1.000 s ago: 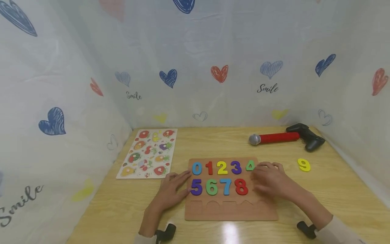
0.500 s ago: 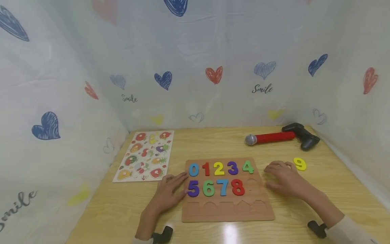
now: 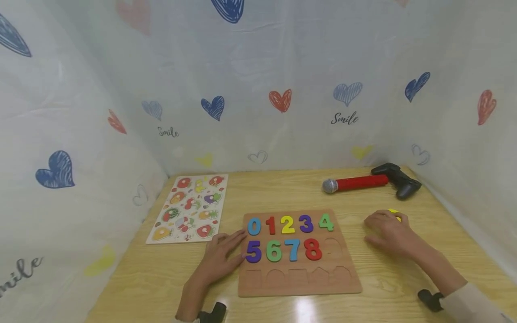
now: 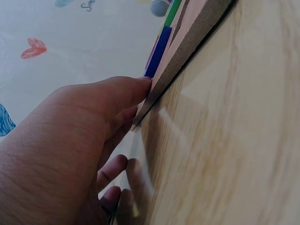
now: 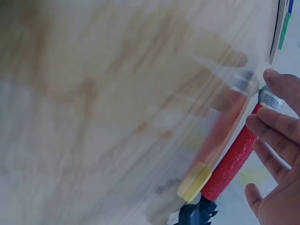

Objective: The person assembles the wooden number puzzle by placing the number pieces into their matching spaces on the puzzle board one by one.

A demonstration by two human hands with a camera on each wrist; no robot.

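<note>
A wooden number puzzle board [image 3: 299, 288] lies on the table with colored numbers 0 to 8 in two rows. An outlined recess follows the red 8 [image 3: 313, 249]; below runs a row of shape outlines. My left hand [image 3: 218, 259] rests at the board's left edge, fingers fairly straight, thumb tip beside the purple 5 [image 4: 158, 51]. Right of the board, my right hand [image 3: 389, 231] hovers with loosely spread fingers, holding nothing. It covers most of the yellow 9 [image 3: 394, 211] in the head view; the right wrist view shows the yellow piece [image 5: 194, 182] apart from the fingers.
A fruit-picture board [image 3: 190, 208] lies at the back left. Toward the back right are a red microphone [image 3: 359, 182] and a black game controller [image 3: 397, 180], which touch or overlap. A heart-printed curtain [image 3: 242, 134] encloses the table's back and sides.
My right hand has moved off the board's right side and across to the yellow 9, uncovering the green 4 and the recess. My left hand keeps its place at the board's edge.
</note>
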